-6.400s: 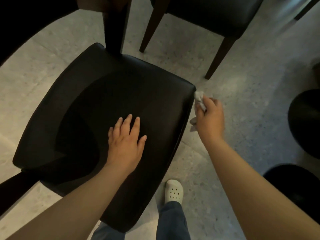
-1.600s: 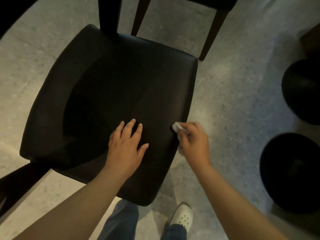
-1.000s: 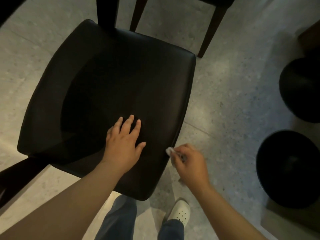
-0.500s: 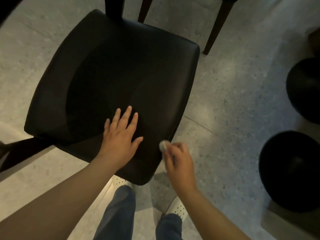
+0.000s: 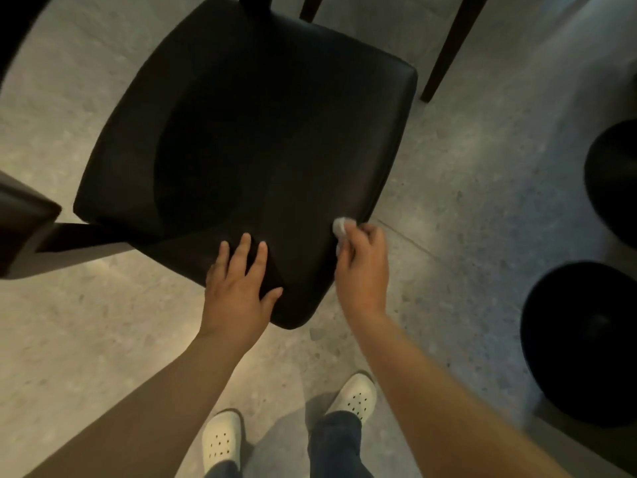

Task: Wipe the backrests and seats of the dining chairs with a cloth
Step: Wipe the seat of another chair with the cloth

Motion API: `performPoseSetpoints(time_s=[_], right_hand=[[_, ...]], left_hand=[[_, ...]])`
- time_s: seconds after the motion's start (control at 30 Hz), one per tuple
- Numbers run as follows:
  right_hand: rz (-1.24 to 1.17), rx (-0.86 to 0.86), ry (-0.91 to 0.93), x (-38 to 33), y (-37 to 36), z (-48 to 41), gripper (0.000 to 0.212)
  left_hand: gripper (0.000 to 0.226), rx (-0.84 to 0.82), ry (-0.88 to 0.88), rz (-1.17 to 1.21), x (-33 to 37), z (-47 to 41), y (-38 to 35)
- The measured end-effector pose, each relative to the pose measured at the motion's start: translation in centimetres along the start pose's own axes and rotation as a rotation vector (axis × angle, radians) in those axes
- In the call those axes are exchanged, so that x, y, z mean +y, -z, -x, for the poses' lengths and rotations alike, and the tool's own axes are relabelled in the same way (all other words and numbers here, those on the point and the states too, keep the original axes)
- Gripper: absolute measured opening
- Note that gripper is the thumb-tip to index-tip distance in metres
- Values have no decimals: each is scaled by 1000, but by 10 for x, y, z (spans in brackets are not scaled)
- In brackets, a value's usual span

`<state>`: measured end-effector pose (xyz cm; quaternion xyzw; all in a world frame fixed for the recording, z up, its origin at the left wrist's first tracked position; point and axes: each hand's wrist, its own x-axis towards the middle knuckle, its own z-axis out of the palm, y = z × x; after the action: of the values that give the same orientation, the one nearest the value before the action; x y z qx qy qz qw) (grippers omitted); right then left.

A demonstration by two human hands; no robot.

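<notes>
Far left: dark wooden corner (image 5: 24,215) at the frame edge, blurred, can't tell what it belongs to. Next: black padded chair seat (image 5: 258,139) fills the centre, seen from above, one corner pointing at the person. Left hand (image 5: 238,294) lies flat on the seat near that corner. Its fingers (image 5: 245,248) are straight and slightly apart, thumb out to the side, holding nothing. Lower down: two white perforated shoes (image 5: 220,439) on the speckled grey floor (image 5: 465,201), with dark trouser legs (image 5: 337,439). Right hand (image 5: 362,270) is at the seat's right edge, fingers curled tight round a small white cloth (image 5: 341,226). The wad pokes out past the fingertips and sits against the seat edge. Top right: dark legs of another chair (image 5: 448,46), apart from the seat. Far right: two round black objects (image 5: 586,343) on the floor, well apart from the hands, can't tell what they are.
</notes>
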<state>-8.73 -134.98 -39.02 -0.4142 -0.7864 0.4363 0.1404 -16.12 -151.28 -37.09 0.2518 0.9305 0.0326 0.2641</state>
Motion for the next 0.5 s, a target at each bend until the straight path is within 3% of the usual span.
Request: performPoseSetpoints(time_s=[0.17,0.37,0.5], right_hand=[[-68,-94,-27,4,2,62,23],[-33,36,-154,-11,1,1,32],[-28,-40,-58,-6,-14,51,29]], left_hand=[[72,8,-56,23,-12,-2,4],[67,-39,-84,-37,-19,-4,7],[65,-64,-93,-52,-22,-5,12]])
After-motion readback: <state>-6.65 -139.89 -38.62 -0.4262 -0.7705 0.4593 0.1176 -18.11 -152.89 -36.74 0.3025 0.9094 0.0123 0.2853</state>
